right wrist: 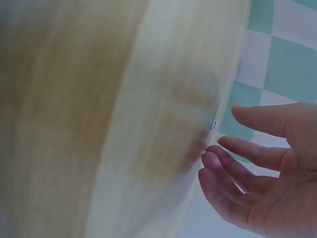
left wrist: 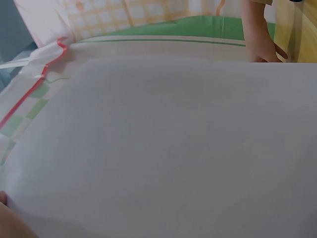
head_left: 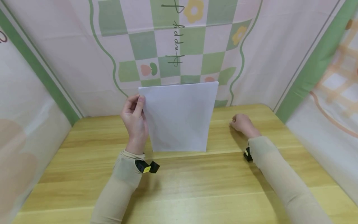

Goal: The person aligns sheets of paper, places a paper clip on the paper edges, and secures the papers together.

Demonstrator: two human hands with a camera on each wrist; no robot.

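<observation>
My left hand (head_left: 135, 119) pinches a blank sheet of white paper (head_left: 180, 118) by its upper left corner, with the thumb on the near face. The paper stands upright, its lower edge close over the wooden table. In the left wrist view, the paper fills most of the frame. Farther right, my right hand (head_left: 243, 124) is low over the table with nothing in its grasp. Its fingers are loosely bent and spread in the right wrist view, and just off the fingertips lies a tiny pale rectangular thing (right wrist: 214, 125) near the table's far edge.
The wooden table (head_left: 190, 193) runs back to a hanging cloth (head_left: 167, 40) with green checks and lettering. More patterned cloth hangs at the left (head_left: 33, 102) and right (head_left: 332, 102). A small black camera is strapped to each wrist.
</observation>
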